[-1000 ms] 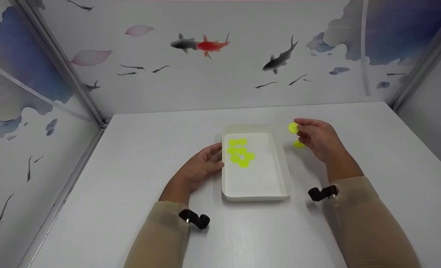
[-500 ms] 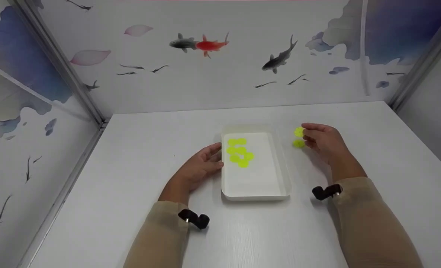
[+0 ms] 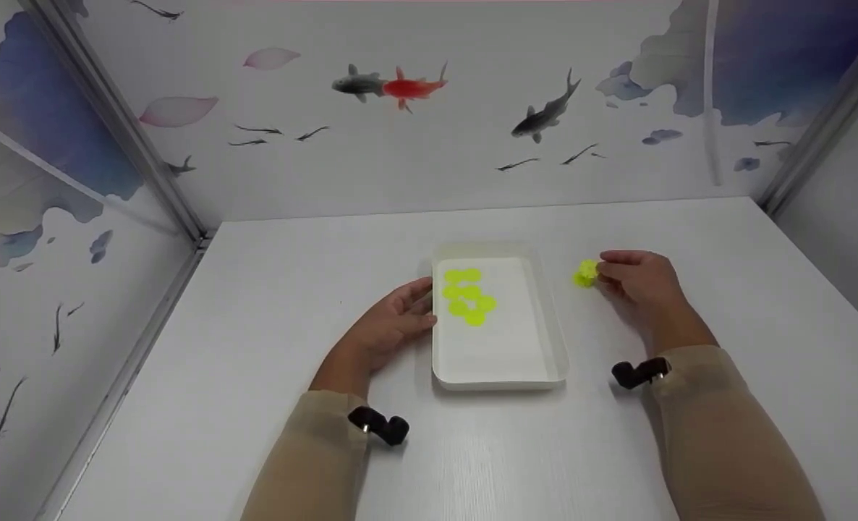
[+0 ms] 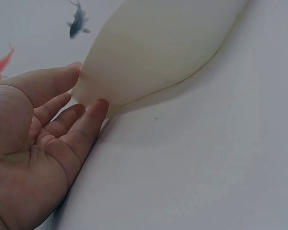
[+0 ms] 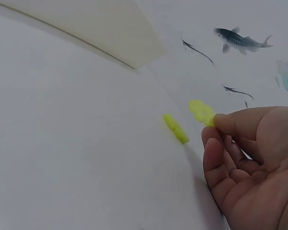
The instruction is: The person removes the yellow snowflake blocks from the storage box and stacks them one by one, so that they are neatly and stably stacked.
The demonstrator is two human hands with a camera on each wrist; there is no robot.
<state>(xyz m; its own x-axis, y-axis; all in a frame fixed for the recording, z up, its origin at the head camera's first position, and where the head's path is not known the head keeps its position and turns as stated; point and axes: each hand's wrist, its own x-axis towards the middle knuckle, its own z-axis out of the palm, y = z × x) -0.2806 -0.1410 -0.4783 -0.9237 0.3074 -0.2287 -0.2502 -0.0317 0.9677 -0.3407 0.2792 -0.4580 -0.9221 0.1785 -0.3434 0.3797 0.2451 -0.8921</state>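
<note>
In the head view my left hand (image 3: 385, 322) rests its fingertips against the left side of a white rectangular tray (image 3: 505, 354). Its fingers are relaxed at the outer wall of the tray, which fills the top of the left wrist view. Right of the tray, my right hand (image 3: 639, 281) pinches a bright yellow flower-shaped disc (image 5: 200, 110) between thumb and forefinger. Another yellow piece (image 5: 175, 128) lies on the table just below it; the held disc overlaps it in the head view. Several yellow discs (image 3: 485, 304) lie flat in the tray's left half.
The white table (image 3: 255, 289) is bounded by panels printed with fish and petals. A back panel (image 3: 465, 159) stands behind the tray, and metal posts (image 3: 118, 108) mark the corners. Black cameras (image 3: 639, 373) are strapped on both sleeves.
My right hand has moved right and down with the pinched disc, bringing it over the piece on the table. The left hand and tray have stayed in place.
</note>
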